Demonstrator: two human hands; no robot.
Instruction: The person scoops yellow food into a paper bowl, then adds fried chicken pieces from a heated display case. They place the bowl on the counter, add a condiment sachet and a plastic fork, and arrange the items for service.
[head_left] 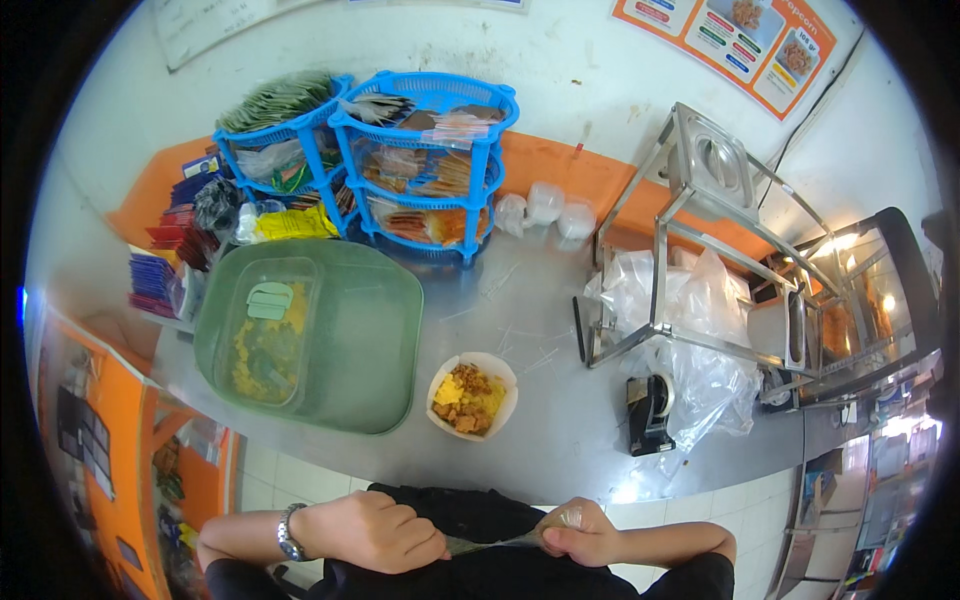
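Low in the view, both my hands pinch a thin clear plastic bag [495, 544] stretched flat between them, close to my dark-clothed body. My left hand [370, 531], with a metal wristwatch on its wrist, grips the bag's left end. My right hand [582, 532] grips the right end with closed fingers. Beyond them on the steel counter [560, 440] stands a white paper bowl [471, 394] filled with yellow and brown fried food, untouched.
A green translucent lidded tub [340, 330] with yellow food sits at the left. Blue tiered baskets [425, 160] of sachets stand at the back. A black tape dispenser [648, 412], crumpled clear plastic bags [700, 380] and a steel frame rack [700, 230] are on the right.
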